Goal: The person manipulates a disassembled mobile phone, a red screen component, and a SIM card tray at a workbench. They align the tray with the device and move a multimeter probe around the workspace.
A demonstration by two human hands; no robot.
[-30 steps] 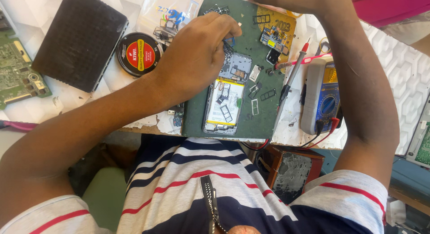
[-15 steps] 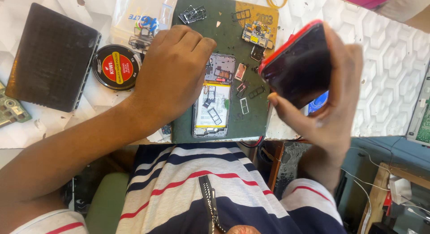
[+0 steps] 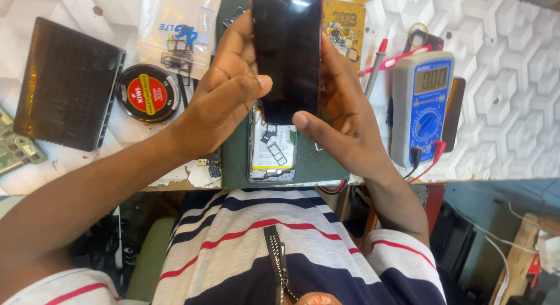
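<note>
- while both hands meet over the middle of the bench, we see a dark phone [image 3: 287,54] with a red rim held up between them, its black glass facing the camera and unlit.
- our left hand [image 3: 219,104] grips the phone's left edge; the thumb [image 3: 248,86] presses flat against that edge, and the other fingers curl behind the phone, so they are clamped on it.
- our right hand [image 3: 341,115] holds the right edge, with its thumb [image 3: 309,127] hooked under the bottom end of the phone and its fingers wrapped along the side and back, also closed on it.
- the phone hangs above a green work mat [image 3: 233,159], not touching it.
- just under the phone's lower end, an opened phone body [image 3: 272,153] lies on the mat with its insides and a white battery label showing; the raised phone hides its upper part.
- right of the hands a blue and grey multimeter [image 3: 423,107] lies on the white patterned table [image 3: 513,77], with red and black leads plugged in at its bottom and a red probe [image 3: 379,57] beside it.
- left of the hands sit a round black tin [image 3: 147,94] with a red lid label, a clear plastic bag [image 3: 178,31] of small parts, and a dark ribbed rectangular box [image 3: 67,83].
- a green circuit board [image 3: 14,150] shows at the far left edge.
- a yellow board [image 3: 347,25] lies at the top of the mat, partly behind the phone.
</note>
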